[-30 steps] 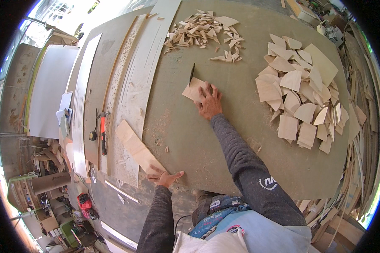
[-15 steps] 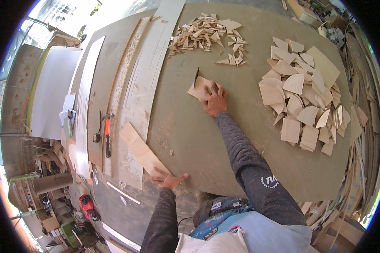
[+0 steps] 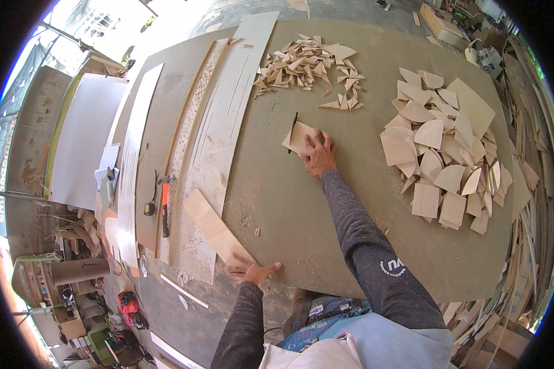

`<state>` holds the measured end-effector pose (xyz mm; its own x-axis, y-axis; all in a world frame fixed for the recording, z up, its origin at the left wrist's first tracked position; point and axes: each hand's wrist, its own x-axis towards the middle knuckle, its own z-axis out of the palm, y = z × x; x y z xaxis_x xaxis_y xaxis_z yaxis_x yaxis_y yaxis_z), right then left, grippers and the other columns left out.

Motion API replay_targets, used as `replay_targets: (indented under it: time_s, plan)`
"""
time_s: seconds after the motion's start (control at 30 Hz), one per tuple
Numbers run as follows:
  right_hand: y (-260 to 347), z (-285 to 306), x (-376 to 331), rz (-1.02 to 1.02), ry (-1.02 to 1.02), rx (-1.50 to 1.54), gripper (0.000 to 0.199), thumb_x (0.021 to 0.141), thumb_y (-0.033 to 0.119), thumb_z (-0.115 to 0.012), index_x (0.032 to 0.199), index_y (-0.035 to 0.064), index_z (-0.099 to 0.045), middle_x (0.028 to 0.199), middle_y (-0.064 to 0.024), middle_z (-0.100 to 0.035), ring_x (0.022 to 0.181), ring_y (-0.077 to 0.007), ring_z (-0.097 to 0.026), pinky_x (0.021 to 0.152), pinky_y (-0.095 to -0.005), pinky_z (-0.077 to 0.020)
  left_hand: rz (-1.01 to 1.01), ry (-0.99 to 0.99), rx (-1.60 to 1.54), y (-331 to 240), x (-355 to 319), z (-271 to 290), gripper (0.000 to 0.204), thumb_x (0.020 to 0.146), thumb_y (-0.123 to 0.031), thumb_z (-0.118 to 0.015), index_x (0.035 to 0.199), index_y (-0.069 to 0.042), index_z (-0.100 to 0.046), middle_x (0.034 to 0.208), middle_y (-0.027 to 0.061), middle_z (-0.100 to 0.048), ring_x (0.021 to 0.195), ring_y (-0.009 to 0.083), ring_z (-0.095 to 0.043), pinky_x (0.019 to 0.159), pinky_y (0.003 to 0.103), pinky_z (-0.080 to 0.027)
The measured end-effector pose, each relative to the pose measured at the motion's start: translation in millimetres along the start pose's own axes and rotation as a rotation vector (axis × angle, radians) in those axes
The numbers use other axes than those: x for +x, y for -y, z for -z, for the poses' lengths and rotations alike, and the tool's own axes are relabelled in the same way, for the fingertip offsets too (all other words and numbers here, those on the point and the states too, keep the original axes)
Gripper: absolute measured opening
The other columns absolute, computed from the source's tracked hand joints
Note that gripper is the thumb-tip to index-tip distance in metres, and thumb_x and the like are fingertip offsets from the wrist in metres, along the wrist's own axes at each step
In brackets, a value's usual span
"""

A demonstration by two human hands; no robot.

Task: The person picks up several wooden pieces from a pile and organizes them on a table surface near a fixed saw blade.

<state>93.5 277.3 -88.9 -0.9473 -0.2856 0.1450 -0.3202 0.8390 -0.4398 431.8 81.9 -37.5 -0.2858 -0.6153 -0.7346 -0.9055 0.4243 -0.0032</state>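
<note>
My right hand (image 3: 319, 154) presses its bent fingers over a small plywood piece (image 3: 300, 136) lying flat on the table. A thin dark saw blade (image 3: 296, 117) stands up from the tabletop and crosses the piece's left corner. My fingertips are on the piece, to the right of the blade. Nearer to me, my left hand (image 3: 252, 271) lies with spread fingers over the near end of a long plywood strip (image 3: 218, 227). Its thumb points right, onto the tabletop.
Small offcuts (image 3: 301, 64) lie heaped at the far side. Rounded plywood pieces (image 3: 440, 147) form a big pile at right. On the left are a hammer (image 3: 165, 209), a tape measure (image 3: 149, 208) and a long pale board (image 3: 234, 104). Sawdust dots the brown tabletop (image 3: 314, 227).
The whole view has shifted a little. My right hand has pushed the small plywood piece slightly farther along the blade, whose near end now shows below it. My left hand stays on the strip.
</note>
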Motion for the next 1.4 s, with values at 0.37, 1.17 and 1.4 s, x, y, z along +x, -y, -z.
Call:
replay_targets:
  time_s: [0.37,1.17,1.4]
  plan:
    - [-15.0,10.1,13.0,0.001,0.051,-0.011,0.066,0.085,0.039,-0.066,0.142,0.0128,-0.047,0.154,-0.0145,-0.030,0.139,-0.0365,-0.023,0.109,-0.0633,-0.0249,-0.019,0.052,-0.016,-7.1,-11.8,8.9,0.174,0.043,-0.074,-0.085,0.136,0.001,0.041,0.134,0.0511,0.034,0.127,0.0632,0.035,0.102,0.074,0.009]
    - [17.4,2.3,-54.9,0.043,0.017,0.047,0.061,0.084,0.035,-0.069,0.135,0.0065,-0.054,0.153,-0.0172,-0.030,0.136,-0.0375,-0.023,0.105,-0.0610,-0.0276,0.040,0.082,0.025,-6.1,-0.5,5.6,0.170,0.047,-0.069,-0.087,0.139,-0.002,0.039,0.135,0.0487,0.035,0.129,0.0634,0.031,0.104,0.074,0.001]
    - [23.4,4.3,-51.8,0.023,0.010,0.076,0.061,0.084,0.034,-0.066,0.136,0.0056,-0.052,0.152,-0.0190,-0.030,0.134,-0.0387,-0.025,0.105,-0.0611,-0.0278,0.035,0.068,0.069,-5.2,-1.4,7.7,0.170,0.046,-0.070,-0.087,0.139,-0.002,0.038,0.136,0.0494,0.033,0.130,0.0638,0.030,0.104,0.075,0.003]
